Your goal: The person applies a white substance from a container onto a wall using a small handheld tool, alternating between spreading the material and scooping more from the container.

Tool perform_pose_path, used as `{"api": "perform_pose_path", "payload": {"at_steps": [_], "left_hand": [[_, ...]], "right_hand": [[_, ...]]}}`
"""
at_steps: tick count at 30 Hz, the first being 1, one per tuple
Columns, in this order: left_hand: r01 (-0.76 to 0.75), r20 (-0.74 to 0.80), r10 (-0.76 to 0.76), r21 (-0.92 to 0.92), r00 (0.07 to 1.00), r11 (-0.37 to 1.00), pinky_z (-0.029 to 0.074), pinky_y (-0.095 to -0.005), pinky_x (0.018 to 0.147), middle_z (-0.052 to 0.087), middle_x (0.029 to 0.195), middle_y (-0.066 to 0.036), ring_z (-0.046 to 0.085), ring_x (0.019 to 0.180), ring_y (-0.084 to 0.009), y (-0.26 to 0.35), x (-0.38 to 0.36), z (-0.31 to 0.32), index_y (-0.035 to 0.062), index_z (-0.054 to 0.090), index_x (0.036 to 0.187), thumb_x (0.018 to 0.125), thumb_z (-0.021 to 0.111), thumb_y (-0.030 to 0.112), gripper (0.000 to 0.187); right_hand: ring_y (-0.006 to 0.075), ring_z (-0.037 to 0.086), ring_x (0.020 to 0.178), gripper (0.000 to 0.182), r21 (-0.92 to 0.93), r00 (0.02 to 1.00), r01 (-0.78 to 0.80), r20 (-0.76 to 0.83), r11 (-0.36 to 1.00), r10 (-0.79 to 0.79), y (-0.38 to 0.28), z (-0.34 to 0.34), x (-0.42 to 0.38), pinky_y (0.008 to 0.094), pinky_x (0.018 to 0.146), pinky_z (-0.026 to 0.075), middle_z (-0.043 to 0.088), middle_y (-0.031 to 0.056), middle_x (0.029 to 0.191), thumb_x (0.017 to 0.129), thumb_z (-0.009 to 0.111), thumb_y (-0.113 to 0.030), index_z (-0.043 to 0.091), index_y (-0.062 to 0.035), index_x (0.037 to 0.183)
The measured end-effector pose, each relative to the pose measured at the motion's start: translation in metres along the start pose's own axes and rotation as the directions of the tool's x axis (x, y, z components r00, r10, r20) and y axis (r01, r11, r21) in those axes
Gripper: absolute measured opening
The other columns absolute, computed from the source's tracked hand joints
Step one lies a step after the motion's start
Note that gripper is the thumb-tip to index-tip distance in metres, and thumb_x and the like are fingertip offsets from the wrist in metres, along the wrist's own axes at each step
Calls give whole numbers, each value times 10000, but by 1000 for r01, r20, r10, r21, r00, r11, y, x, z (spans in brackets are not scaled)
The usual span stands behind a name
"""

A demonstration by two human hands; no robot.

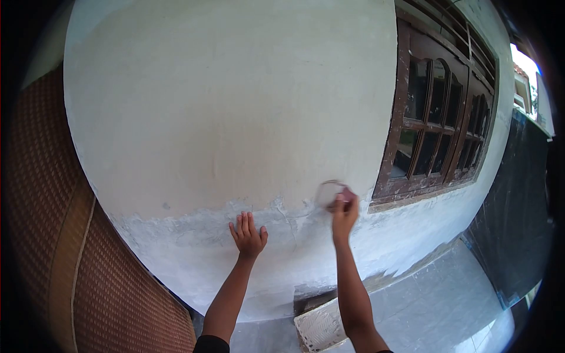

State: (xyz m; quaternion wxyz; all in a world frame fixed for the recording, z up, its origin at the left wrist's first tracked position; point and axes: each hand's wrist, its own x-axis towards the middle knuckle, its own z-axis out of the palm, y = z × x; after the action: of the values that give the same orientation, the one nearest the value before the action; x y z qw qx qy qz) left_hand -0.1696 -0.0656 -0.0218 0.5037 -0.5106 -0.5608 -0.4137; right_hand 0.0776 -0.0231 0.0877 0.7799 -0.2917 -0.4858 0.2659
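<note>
My left hand [248, 237] lies flat with its fingers spread on the pale wall [235, 117], where the cream paint meets a rough grey-white lower band. To its right, my right hand [345, 215] is closed round a reddish-brown piece [349, 195] held against or close to the wall. A thin curved edge or loop shows at the piece's left; it is blurred, so its exact shape cannot be made out. Peeling, uneven patches run along the wall between the two hands.
A brown wooden window [435, 112] with dark panes is at the upper right. Woven brown panels [118, 276] stand along the left. A whitish tray-like object [321, 326] rests on the grey tiled floor [435, 300] below. A dark sheet [512, 206] hangs at the right.
</note>
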Motion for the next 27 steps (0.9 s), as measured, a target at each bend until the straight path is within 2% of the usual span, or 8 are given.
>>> {"api": "perform_pose_path", "payload": {"at_steps": [3, 6, 9, 15, 19, 21, 25, 27], "left_hand": [[3, 23, -3, 22, 1000, 1000, 202, -560, 1108, 418, 1407, -166, 327, 1347, -315, 2, 3, -5, -28, 467, 1333, 915, 453, 355, 567], [-44, 28, 43, 30, 999, 999, 157, -585, 1109, 345, 1434, -221, 275, 1359, -367, 0, 2, -2, -72, 359, 1382, 904, 461, 327, 630], [-41, 36, 40, 13, 999, 999, 162, -584, 1108, 346, 1435, -219, 277, 1359, -365, -2, 0, -1, -68, 366, 1380, 905, 457, 325, 623], [-46, 39, 46, 13, 998, 999, 158, -588, 1107, 343, 1436, -224, 272, 1361, -372, -1, 0, -2, -70, 365, 1379, 901, 461, 321, 625], [-46, 39, 46, 3, 998, 999, 157, -589, 1107, 338, 1440, -218, 268, 1365, -369, -1, 0, 0, -68, 359, 1383, 898, 465, 325, 633], [-8, 30, 7, 21, 1000, 1000, 205, -558, 1107, 418, 1405, -170, 322, 1349, -319, -1, -2, 0, -30, 466, 1335, 910, 448, 355, 574], [-46, 46, 46, 6, 998, 999, 155, -591, 1106, 342, 1436, -222, 267, 1363, -370, -4, 0, -2, -66, 346, 1389, 897, 465, 327, 640], [-53, 34, 52, 11, 998, 999, 154, -593, 1106, 342, 1435, -222, 267, 1362, -371, -2, 0, -2, -67, 351, 1386, 897, 466, 327, 637]], "right_hand": [[109, 560, 744, 238, 85, 978, -25, -202, 996, 42, 3, -23, 2, 263, 645, 477, 599, 41, 875, 944, 589, -195, 555, -2, 1081], [76, 521, 696, 223, 76, 992, -41, 119, 996, 32, -4, 1, -23, 263, 595, 453, 595, 28, 831, 936, 608, -192, 556, -3, 1043], [117, 571, 685, 280, -280, 922, 235, 367, 931, -122, -8, 14, -32, 276, 600, 459, 618, 52, 812, 921, 628, -261, 569, -3, 1013], [116, 576, 813, 276, 97, 990, -43, -131, 994, 56, 5, -32, 0, 274, 664, 497, 596, 70, 952, 956, 574, -229, 522, -7, 1112], [118, 556, 708, 243, 0, 975, 22, 220, 1000, -22, -8, 7, -30, 255, 618, 453, 597, 53, 817, 941, 596, -248, 546, -13, 972], [129, 561, 714, 257, -268, 925, 233, 358, 935, -127, -8, 18, -31, 269, 601, 446, 598, 88, 792, 920, 618, -247, 562, -1, 970], [121, 559, 758, 210, 129, 995, -92, -23, 987, 95, 8, -13, -3, 265, 645, 473, 594, 66, 855, 945, 585, -210, 535, -8, 980], [97, 549, 723, 178, 70, 979, 44, -203, 997, -29, 0, -23, -2, 237, 634, 464, 591, 29, 872, 962, 567, -197, 539, -35, 1030]]}}
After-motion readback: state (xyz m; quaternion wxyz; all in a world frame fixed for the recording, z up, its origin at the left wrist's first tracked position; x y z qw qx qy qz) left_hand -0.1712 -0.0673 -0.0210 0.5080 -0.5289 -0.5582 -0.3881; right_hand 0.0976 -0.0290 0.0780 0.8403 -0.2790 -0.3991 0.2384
